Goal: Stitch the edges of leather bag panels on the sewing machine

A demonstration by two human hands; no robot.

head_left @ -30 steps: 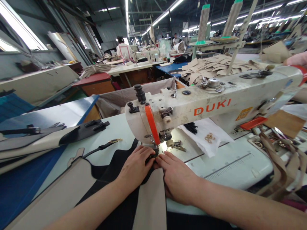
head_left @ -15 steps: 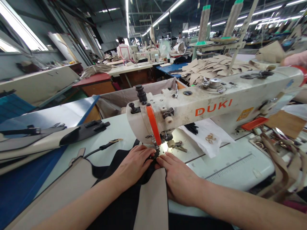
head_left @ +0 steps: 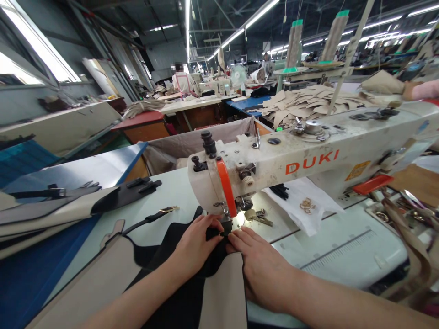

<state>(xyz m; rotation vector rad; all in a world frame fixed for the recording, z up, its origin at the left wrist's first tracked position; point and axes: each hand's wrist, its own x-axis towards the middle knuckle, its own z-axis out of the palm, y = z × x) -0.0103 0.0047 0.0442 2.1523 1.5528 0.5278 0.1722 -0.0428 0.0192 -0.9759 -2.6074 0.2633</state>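
Under the presser foot of a white sewing machine [head_left: 270, 160] lies the end of a black-and-beige panel [head_left: 222, 292]. My left hand [head_left: 197, 242] is at the left of the foot, with thumb and forefinger pinching a small black tab [head_left: 225, 227] close to the needle area. To the right of the foot, my right hand [head_left: 255, 260] presses its fingers together on the panel's edge, its thumb partly tucked under. Most of the panel hangs towards me between my forearms. The exact stitching spot is hidden by my fingers and the foot.
A strap with a buckle [head_left: 168, 210] lies left on the table. Beige and black pieces [head_left: 68, 201] rest further left. White plastic [head_left: 302, 201] with metal rings is under the machine arm. Thread cones [head_left: 293, 45] stand behind. A co-worker's hand [head_left: 408, 90] is at the right.
The view has shifted slightly, so everything sits a bit lower and further right. My left fingers have drawn into a clearer pinch on the black tab. My right hand stays beside the foot.
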